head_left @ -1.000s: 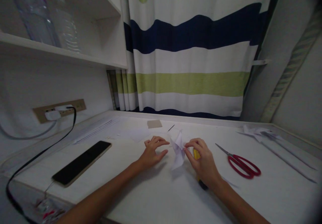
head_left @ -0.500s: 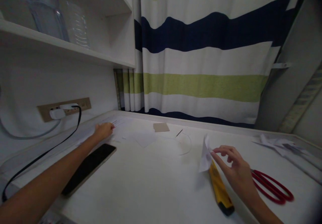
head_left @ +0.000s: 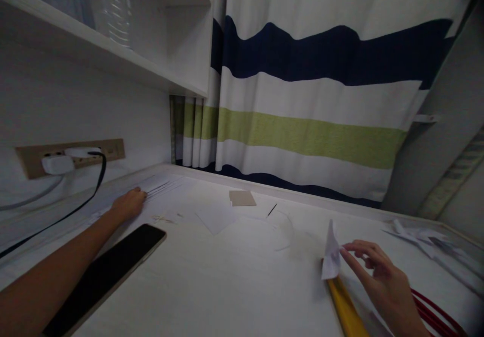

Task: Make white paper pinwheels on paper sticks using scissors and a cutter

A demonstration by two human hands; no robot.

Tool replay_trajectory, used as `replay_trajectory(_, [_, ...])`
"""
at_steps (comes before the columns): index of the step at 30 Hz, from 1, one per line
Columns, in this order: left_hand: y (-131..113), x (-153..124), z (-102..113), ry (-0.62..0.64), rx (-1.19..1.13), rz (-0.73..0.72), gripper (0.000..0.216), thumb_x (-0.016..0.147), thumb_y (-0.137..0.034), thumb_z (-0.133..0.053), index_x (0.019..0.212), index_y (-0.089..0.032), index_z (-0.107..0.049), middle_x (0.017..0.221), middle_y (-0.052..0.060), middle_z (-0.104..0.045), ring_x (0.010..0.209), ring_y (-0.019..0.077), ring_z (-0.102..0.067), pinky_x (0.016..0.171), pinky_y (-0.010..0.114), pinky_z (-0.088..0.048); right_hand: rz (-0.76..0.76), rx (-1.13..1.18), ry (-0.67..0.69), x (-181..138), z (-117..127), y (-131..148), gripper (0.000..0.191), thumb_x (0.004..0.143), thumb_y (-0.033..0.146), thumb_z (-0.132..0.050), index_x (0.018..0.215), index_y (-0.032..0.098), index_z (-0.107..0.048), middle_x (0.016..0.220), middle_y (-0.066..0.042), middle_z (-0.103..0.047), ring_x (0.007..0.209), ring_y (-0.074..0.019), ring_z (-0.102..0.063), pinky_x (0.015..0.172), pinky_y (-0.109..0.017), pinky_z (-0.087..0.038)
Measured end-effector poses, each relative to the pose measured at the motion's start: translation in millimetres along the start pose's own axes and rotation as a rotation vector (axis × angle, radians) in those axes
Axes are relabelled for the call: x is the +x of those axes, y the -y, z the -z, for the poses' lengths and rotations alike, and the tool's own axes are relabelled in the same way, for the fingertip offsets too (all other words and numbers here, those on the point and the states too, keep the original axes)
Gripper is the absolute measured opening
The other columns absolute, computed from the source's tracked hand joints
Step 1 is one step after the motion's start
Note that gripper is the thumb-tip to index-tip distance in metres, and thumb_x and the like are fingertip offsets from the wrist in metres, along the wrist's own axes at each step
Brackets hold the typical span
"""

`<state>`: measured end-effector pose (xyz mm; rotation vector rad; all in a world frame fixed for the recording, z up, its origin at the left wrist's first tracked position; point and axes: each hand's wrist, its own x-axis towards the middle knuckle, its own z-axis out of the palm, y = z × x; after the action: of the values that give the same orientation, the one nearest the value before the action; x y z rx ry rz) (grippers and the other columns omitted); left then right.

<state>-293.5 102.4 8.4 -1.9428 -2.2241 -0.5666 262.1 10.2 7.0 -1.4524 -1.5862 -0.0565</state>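
My right hand pinches a small folded white paper piece and holds it upright just above the desk, at the lower right. A yellow utility knife lies right under it. My left hand reaches far to the left and rests, fingers curled, on a stack of white paper sheets by the wall. A black phone lies beside my left forearm.
Red scissors lie at the lower right edge. A small brown card, a loose white sheet and a thin dark pin lie mid-desk. Paper scraps sit far right. A wall socket with plugs and striped curtain stand behind.
My left hand left the folded paper and reached left to the paper stack by the wall. My right hand kept the folded paper. The view swung left and tilted up.
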Motion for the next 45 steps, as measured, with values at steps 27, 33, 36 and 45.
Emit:
replay_trajectory(27, [-65.6,20.3,31.4,0.052,0.254,-0.155,0.018,0.072,-0.007,-0.03,0.07,-0.013,-0.047,0.076,0.009,-0.054,0.068,0.0192,-0.052,0.06,0.028,-0.034,-0.108,0.098,-0.049,9.3,5.8,4.5,0.025,0.064,0.043,-0.056,0.072,0.019,-0.058,0.08,-0.004,-0.056,0.066,-0.0159,-0.05,0.056,-0.028,-0.038])
replay_trajectory(33, [-191.1,-8.2,46.3,0.036,0.005,-0.433,0.016,0.076,-0.027,-0.034,0.074,-0.017,-0.045,0.068,0.005,-0.055,0.064,0.0178,-0.053,0.057,0.027,-0.036,-0.348,0.517,-0.119,15.4,14.9,8.8,0.026,0.062,0.038,-0.059,0.077,0.016,-0.058,0.077,-0.004,-0.059,0.074,-0.0177,-0.052,0.064,-0.029,-0.041])
replay_trajectory(36, [-253.0,-54.0,43.9,0.094,-0.303,-0.54,0.013,0.076,-0.028,-0.034,0.073,-0.018,-0.042,0.058,0.0,-0.053,0.052,0.0142,-0.052,0.051,0.025,-0.036,-0.373,0.644,-0.14,17.3,19.2,9.6,0.023,0.061,0.035,-0.06,0.075,0.017,-0.058,0.076,-0.003,-0.059,0.074,-0.0161,-0.052,0.065,-0.028,-0.04])
replay_trajectory(45, [-346.0,-145.4,13.6,0.148,-0.771,-0.657,0.013,0.081,-0.026,-0.033,0.087,-0.017,-0.041,0.056,-0.003,-0.052,0.05,0.0104,-0.054,0.051,0.021,-0.042,-0.36,0.818,-0.203,19.9,36.6,17.2,0.02,0.062,0.031,-0.06,0.074,0.016,-0.058,0.074,-0.002,-0.056,0.071,-0.0132,-0.048,0.063,-0.025,-0.037])
